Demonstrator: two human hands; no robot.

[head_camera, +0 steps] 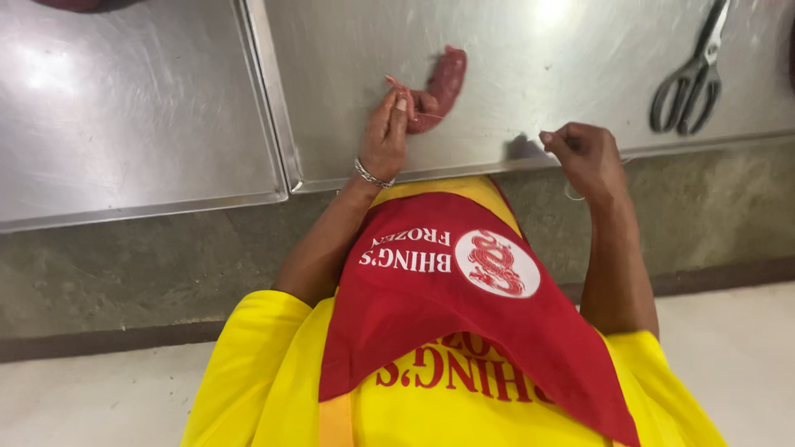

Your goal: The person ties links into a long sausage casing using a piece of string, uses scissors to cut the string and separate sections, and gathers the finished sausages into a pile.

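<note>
A dark red raw sausage (445, 83) lies curved on the steel table (580, 50). My left hand (386, 136), with a metal bracelet on its wrist, pinches the sausage's near end with its fingertips. About a hand's width to the right, my right hand (586, 156) hovers at the table's front edge with thumb and fingers pinched together. A thin pale string (571, 194) appears to hang in a loop below it. A fine thread also shows at the sausage's near end.
Black-handled scissors (694, 83) lie at the table's far right. A second steel surface (124, 108) adjoins on the left, with something dark red at its top edge (74, 3). My yellow shirt and red apron (447, 306) fill the lower view.
</note>
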